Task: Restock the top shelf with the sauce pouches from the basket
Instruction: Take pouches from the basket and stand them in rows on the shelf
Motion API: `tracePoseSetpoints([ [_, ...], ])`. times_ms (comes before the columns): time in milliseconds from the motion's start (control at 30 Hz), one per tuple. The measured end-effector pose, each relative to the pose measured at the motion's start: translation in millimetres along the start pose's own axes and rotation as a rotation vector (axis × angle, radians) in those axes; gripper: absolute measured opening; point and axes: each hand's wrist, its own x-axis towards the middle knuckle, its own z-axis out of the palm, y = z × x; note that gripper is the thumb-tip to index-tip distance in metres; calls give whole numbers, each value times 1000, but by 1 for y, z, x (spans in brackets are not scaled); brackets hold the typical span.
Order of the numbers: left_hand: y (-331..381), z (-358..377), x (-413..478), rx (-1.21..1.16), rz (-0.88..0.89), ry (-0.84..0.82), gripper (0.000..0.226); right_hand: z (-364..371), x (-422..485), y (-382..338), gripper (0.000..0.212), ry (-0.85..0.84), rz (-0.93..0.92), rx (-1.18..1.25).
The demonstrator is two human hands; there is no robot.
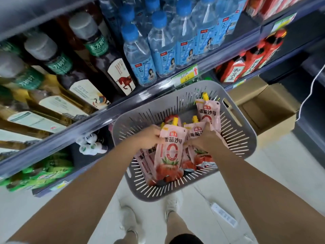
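Both hands in the basket (233, 120), each gripping sauce pouches.

Left hand (146, 138) is closed on the edge of the front pouch (168, 154), which stands upright with its yellow spout up; more pouches sit behind it, and whether the hand has those too I cannot tell. Right hand (206, 138) is curled over the top of a second pouch (195, 133) just beside the first. One more pouch (208, 112) leans against the far wall of the basket, untouched. Basket is grey and slotted, and sits below the shelf edge (105, 118) holding water bottles (163, 50) and tea bottles (98, 55). Open carton (263, 110) on the floor to the right.
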Motion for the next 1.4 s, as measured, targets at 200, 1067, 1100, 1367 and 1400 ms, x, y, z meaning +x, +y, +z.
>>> tracePoseSetpoints([
  [200,-5,50,11,79,-200,341,55,2,9,-3,119,26,23,-43],
  [1067,33,55,-5,-168,-237,415,131,-40,-35,7,119,229,-52,15],
  [1100,33,52,-13,-198,-197,463,127,-43,-42,4,118,255,-50,16],
  [1367,28,14,-115,-336,218,736,106,-43,-141,-36,106,451,-182,158],
  [1400,25,8,-135,-324,259,790,111,-40,-160,-44,105,483,-193,169],
])
